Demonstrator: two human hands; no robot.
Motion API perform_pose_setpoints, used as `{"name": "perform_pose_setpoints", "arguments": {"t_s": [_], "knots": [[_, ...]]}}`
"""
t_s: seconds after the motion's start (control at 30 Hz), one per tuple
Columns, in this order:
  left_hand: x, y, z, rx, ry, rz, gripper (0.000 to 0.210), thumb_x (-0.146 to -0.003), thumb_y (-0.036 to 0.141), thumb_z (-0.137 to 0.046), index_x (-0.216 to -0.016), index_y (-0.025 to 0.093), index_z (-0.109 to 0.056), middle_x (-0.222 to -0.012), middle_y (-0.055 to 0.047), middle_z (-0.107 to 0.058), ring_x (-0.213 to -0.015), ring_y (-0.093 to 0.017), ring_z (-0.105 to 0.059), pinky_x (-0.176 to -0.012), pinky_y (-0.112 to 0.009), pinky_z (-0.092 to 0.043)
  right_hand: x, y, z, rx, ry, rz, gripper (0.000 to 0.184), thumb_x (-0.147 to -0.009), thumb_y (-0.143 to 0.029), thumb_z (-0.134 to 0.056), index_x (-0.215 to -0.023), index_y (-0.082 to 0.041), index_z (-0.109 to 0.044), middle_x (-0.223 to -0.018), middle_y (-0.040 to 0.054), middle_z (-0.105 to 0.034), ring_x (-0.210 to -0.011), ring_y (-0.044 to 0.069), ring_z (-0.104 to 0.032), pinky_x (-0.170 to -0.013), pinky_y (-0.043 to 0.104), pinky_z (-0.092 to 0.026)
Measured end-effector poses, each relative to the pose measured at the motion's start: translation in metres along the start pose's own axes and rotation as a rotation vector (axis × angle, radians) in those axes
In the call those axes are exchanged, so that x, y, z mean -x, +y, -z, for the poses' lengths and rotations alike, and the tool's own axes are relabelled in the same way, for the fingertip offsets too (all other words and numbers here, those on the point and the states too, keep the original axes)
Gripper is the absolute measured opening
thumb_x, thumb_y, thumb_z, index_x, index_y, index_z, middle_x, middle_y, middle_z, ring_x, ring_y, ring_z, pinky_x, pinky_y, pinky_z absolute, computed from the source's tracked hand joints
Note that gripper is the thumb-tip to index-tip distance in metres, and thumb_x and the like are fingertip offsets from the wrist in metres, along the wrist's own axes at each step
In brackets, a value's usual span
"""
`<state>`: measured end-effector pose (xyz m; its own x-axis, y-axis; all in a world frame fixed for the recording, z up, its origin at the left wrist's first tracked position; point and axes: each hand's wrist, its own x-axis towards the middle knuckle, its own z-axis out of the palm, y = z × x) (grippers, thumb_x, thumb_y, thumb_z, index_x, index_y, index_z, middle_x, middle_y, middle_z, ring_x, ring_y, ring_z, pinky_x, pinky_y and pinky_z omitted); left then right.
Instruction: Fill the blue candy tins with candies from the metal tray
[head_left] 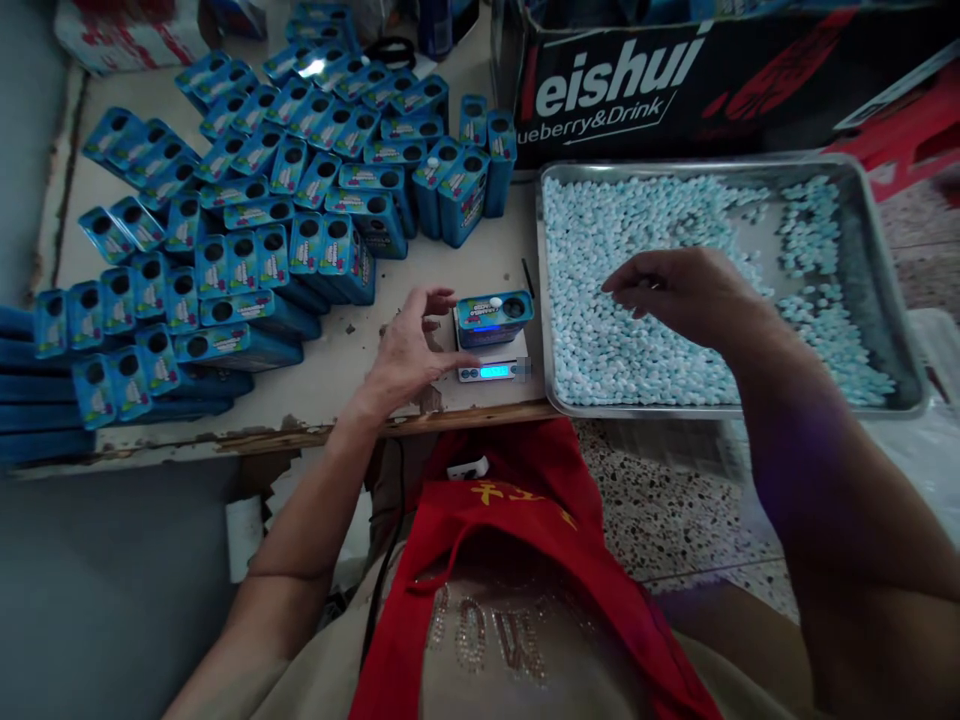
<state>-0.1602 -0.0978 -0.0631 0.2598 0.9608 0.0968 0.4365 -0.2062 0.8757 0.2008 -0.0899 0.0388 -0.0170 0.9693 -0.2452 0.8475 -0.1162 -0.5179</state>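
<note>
A blue, rectangular, round-holed box (489,328) is sitting on a white scale (493,370), the left hand (409,345) curving half-open beside it; the right hand (682,292) is pinching over pale-blue pellets (630,220) in a steel tray (887,275), its contents unclear. Speckled flooring (652,515) is showing below the chipped worktop (424,270).

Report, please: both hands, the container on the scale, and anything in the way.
Left hand open beside blue container. Right hand curled above pellets; grip unclear. Container upright on lit scale. Tray rim between right hand and container.

The left grip (405,345) is beside a blue container (491,317) on a scale (487,358), the right grip (686,292) over pale pellets (622,215).
</note>
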Motion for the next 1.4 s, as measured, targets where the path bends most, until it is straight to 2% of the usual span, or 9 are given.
{"name": "perform_pose_setpoints", "arguments": {"t_s": [0.37,0.43,0.53,0.63,0.83,0.97,1.13,1.3,1.4], "knots": [[-0.002,0.005,-0.006,0.067,0.044,-0.077,0.094,-0.068,0.053,-0.115,-0.143,0.028,-0.064,-0.143,-0.012,-0.076,-0.135,-0.036,-0.076,-0.114,-0.052,-0.066,0.004,0.016,-0.002,-0.179,-0.011,-0.024,0.022,-0.095,-0.018,-0.072,-0.110,-0.015,-0.088,-0.077,0.0057,-0.077,-0.076,0.020,-0.073,-0.075,0.034,-0.052],[0.000,0.012,-0.003,0.079,0.074,-0.155,0.078,-0.080,0.055,-0.109,-0.140,0.028,-0.067,-0.142,-0.011,-0.077,-0.137,-0.034,-0.075,-0.116,-0.051,-0.065,-0.001,0.019,-0.004,-0.269,-0.055,-0.011,0.018,-0.094,-0.025,-0.077,-0.106,-0.018,-0.087,-0.079,0.0055,-0.077,-0.078,0.021,-0.074,-0.077,0.036,-0.055],[-0.006,0.032,0.006,0.010,0.123,-0.260,0.033,-0.103,0.048,-0.090,-0.125,0.029,-0.076,-0.134,-0.008,-0.079,-0.132,-0.029,-0.075,-0.118,-0.048,-0.063,-0.010,0.020,-0.008,-0.389,-0.107,0.029,0.017,-0.090,-0.038,-0.087,-0.099,-0.024,-0.086,-0.084,0.0047,-0.078,-0.083,0.023,-0.075,-0.083,0.039,-0.060],[-0.025,0.050,0.013,-0.117,0.079,-0.360,0.013,-0.105,0.036,-0.086,-0.116,0.029,-0.083,-0.124,-0.006,-0.080,-0.121,-0.027,-0.076,-0.115,-0.045,-0.062,-0.016,0.017,-0.011,-0.488,-0.136,0.065,0.020,-0.087,-0.041,-0.092,-0.097,-0.026,-0.084,-0.086,0.0039,-0.078,-0.085,0.023,-0.075,-0.086,0.040,-0.062],[-0.054,0.062,0.015,-0.271,-0.135,-0.354,0.015,-0.095,0.022,-0.092,-0.108,0.028,-0.087,-0.116,-0.004,-0.079,-0.112,-0.027,-0.075,-0.108,-0.044,-0.061,-0.009,0.012,-0.017,-0.606,-0.206,0.058,0.031,-0.082,-0.041,-0.092,-0.102,-0.020,-0.080,-0.086,0.0031,-0.079,-0.086,0.019,-0.072,-0.086,0.036,-0.058],[-0.055,0.060,0.008,-0.249,-0.131,-0.345,0.009,-0.097,0.017,-0.089,-0.098,0.025,-0.086,-0.104,-0.004,-0.078,-0.103,-0.025,-0.076,-0.100,-0.043,-0.062,-0.003,0.018,-0.021,-0.637,-0.209,0.030,0.040,-0.078,-0.045,-0.095,-0.102,-0.018,-0.078,-0.084,0.0047,-0.079,-0.085,0.020,-0.070,-0.086,0.037,-0.056],[-0.059,0.070,0.000,-0.252,-0.133,-0.434,0.013,-0.097,0.013,-0.091,-0.097,0.025,-0.087,-0.113,-0.004,-0.080,-0.112,-0.027,-0.078,-0.105,-0.047,-0.064,-0.005,0.015,-0.026,-0.662,-0.201,-0.005,0.043,-0.073,-0.050,-0.097,-0.099,-0.021,-0.079,-0.086,0.0063,-0.079,-0.085,0.022,-0.071,-0.089,0.039,-0.057],[-0.032,0.093,-0.004,-0.352,-0.158,-0.400,0.034,-0.092,0.015,-0.099,-0.121,0.026,-0.083,-0.132,-0.006,-0.083,-0.129,-0.026,-0.079,-0.112,-0.041,-0.067,0.006,0.024,-0.031,-0.590,-0.138,-0.027,0.049,-0.057,-0.068,-0.105,-0.084,-0.032,-0.085,-0.089,0.0130,-0.082,-0.087,0.034,-0.075,-0.093,0.058,-0.061],[-0.018,0.097,0.013,-0.613,-0.297,-0.312,0.030,-0.099,0.010,-0.089,-0.119,0.032,-0.084,-0.136,-0.001,-0.084,-0.125,-0.022,-0.082,-0.094,-0.033,-0.068,0.001,0.053,-0.045,-0.528,-0.050,-0.050,0.036,-0.061,-0.075,-0.098,-0.079,-0.046,-0.087,-0.104,0.0234,-0.085,-0.096,0.044,-0.082,-0.091,0.069,-0.059]]}}
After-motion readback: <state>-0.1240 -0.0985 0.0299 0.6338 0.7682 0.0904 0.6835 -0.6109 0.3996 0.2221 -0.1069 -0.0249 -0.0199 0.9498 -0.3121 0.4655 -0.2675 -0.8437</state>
